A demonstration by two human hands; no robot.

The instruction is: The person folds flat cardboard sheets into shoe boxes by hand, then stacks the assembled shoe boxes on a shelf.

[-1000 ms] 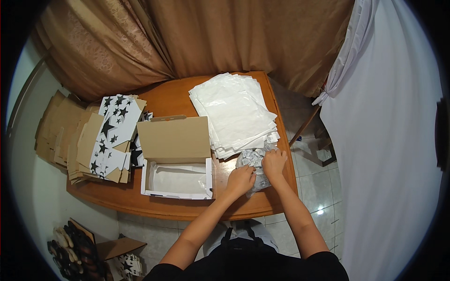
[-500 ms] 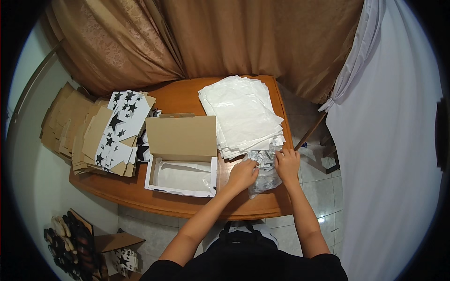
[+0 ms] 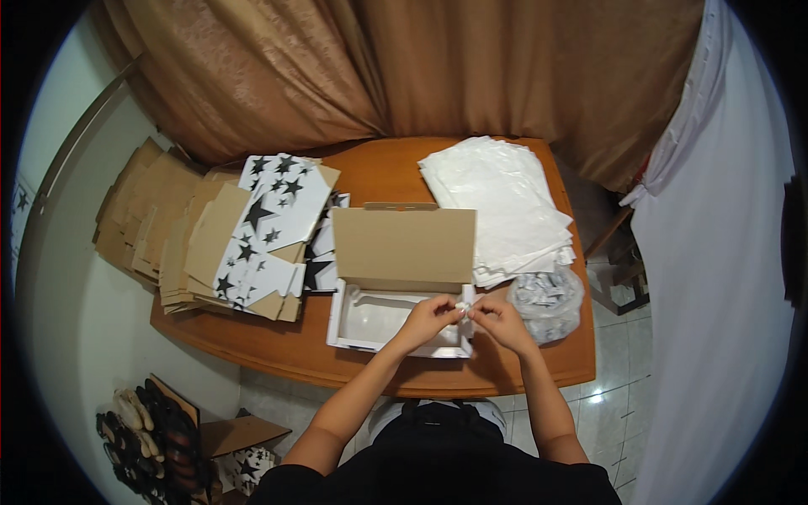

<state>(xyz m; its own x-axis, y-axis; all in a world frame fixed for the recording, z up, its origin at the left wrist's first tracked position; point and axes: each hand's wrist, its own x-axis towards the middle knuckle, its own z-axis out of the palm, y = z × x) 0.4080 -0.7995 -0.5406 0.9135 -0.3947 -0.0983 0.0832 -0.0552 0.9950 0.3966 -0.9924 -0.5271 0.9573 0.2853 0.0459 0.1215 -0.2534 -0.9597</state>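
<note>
Your left hand (image 3: 431, 315) and right hand (image 3: 497, 317) meet over the right end of the open white box (image 3: 396, 324) on the table (image 3: 379, 172), fingers pinched shut on a small white packet (image 3: 464, 308). It looks light, soft and crinkly, so hold it by its edges. It is too small to make out, and the contents of the clear bag (image 3: 547, 296) beside it are blurred.

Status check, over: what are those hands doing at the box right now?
Left hand and right hand pinch one small white packet together. Held over the open white box. Nothing in the way.
</note>
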